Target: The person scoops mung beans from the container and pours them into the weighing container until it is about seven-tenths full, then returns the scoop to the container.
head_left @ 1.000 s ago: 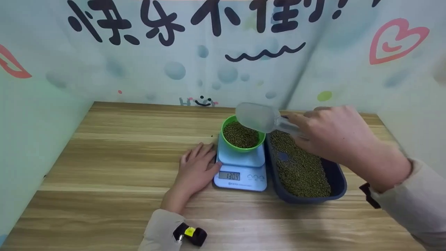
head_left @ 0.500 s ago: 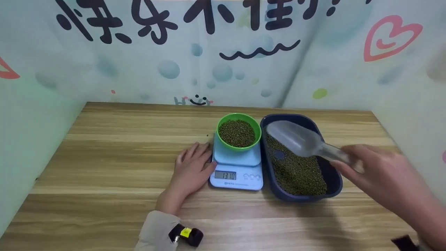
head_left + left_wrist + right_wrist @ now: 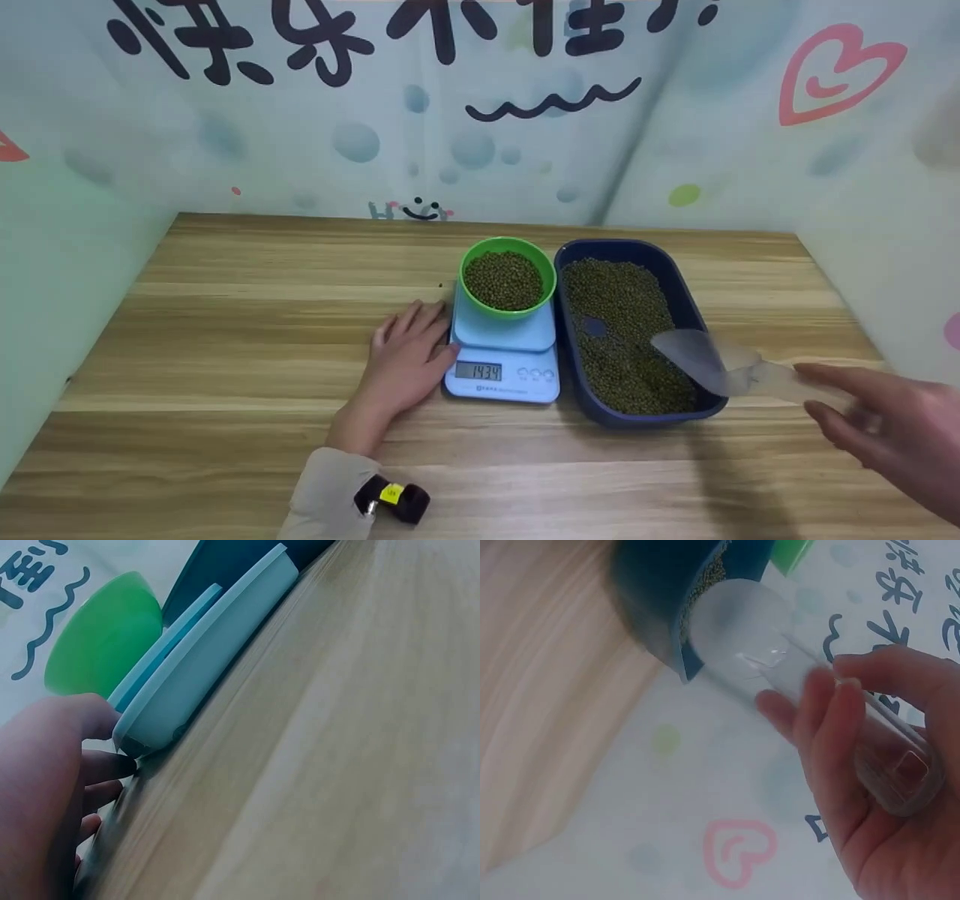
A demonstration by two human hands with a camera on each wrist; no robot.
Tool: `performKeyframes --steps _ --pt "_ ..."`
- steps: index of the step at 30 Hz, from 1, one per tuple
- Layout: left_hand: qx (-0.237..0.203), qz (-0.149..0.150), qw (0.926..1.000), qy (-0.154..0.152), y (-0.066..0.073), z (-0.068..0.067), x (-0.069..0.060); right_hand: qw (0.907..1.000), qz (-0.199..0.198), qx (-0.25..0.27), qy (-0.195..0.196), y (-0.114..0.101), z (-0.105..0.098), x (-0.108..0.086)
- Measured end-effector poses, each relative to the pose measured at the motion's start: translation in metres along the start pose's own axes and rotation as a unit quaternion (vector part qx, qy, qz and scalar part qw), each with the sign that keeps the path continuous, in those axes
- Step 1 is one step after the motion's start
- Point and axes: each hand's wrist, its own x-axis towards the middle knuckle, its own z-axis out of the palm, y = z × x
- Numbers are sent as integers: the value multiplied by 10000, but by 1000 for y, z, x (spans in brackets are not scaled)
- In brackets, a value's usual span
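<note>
My right hand [image 3: 889,424] grips the handle of a clear plastic scoop [image 3: 697,360], whose bowl hangs over the near right corner of a dark blue bin [image 3: 694,300]. Small green-brown beans [image 3: 622,300] cover much of the bin's floor. A green bowl [image 3: 551,281], also holding beans, stands on the back of a light blue kitchen scale [image 3: 506,330]; its display reads about 143.4. Flat on the table, my left hand [image 3: 405,360] lies at the scale's left side with fingers extended, the thumb touching its edge. The left wrist view shows this thumb [image 3: 94,714] against the scale's edge.
The wooden table [image 3: 247,337] runs back to a printed curtain [image 3: 300,150] with black lettering and a pink heart. The bin stands right beside the scale. A tiny dark speck lies on the table behind the left hand.
The right hand has brought the scoop from above the green bowl back over the bin, then to its near right corner. The scale's reading has risen from about 130.9. The left hand stays put.
</note>
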Motion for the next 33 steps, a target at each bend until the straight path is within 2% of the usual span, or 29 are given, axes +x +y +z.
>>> performKeyframes --steps 2,7,11,14,21,23,26,30,33 --pt "-30 -26 10000 -15 -1 0 0 9992 -237 257 169 3 0 -1" --pt "-36 -47 10000 -29 -2 -1 0 9974 -503 513 -20 8 -3 2" --pt "-43 -71 10000 -54 -2 -2 0 9981 -520 229 -249 6 -6 9" --pt "-83 -95 9999 -71 -3 -3 -1 9978 -606 -124 -238 -1 -7 19" --pt "-80 -140 9999 -44 -3 0 -1 9919 -772 -915 -433 -37 6 42" --pt "-129 -95 9999 -41 -1 0 -1 9915 -796 -951 -395 -42 11 44" --pt "-144 -69 9999 -17 0 -1 -1 9917 -838 -965 -131 -42 15 45" --pt "-69 -123 9999 15 1 -1 -1 9931 -910 -744 1 -35 23 45" --pt "-77 -116 9999 13 1 1 0 9956 -787 -502 19 -27 34 44"
